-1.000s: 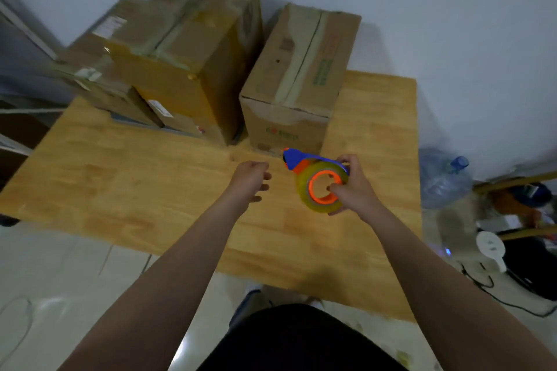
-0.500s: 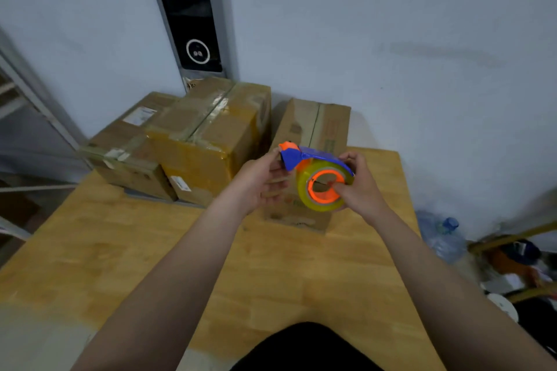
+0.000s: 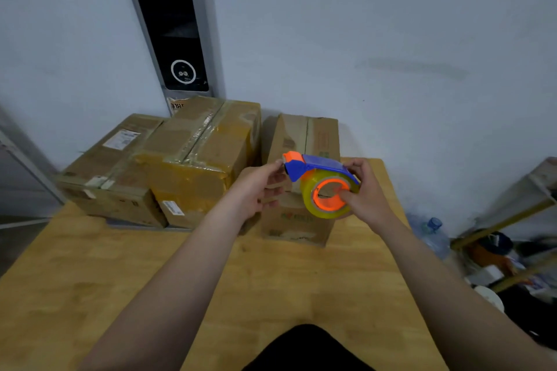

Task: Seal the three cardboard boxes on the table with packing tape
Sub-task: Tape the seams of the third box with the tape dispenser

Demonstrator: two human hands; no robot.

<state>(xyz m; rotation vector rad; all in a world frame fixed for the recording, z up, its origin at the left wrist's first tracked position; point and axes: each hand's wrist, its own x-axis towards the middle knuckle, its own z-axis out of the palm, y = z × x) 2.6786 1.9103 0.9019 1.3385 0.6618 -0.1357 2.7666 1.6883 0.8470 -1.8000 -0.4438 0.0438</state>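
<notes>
Three cardboard boxes stand at the back of the wooden table [image 3: 90, 280]: a low left box [image 3: 105, 172], a taller middle box [image 3: 199, 153] with glossy tape on top, and a narrow right box [image 3: 304, 141]. In front of the right box my right hand [image 3: 366, 196] grips a tape dispenser [image 3: 324, 187], blue and orange with a yellowish roll, a finger inside the orange core. My left hand [image 3: 259, 190] reaches its fingertips to the dispenser's orange front end and pinches there; the tape end itself is too small to make out.
A white wall rises behind the boxes, with a dark door panel [image 3: 174, 39] at upper left. Off the table's right edge lie a plastic water bottle [image 3: 431, 235], a yellow-framed rack [image 3: 512, 220] and floor clutter.
The view has tilted up. My left hand rose from above the table to the dispenser's front end, and my right hand lifted the dispenser up in front of the right box.
</notes>
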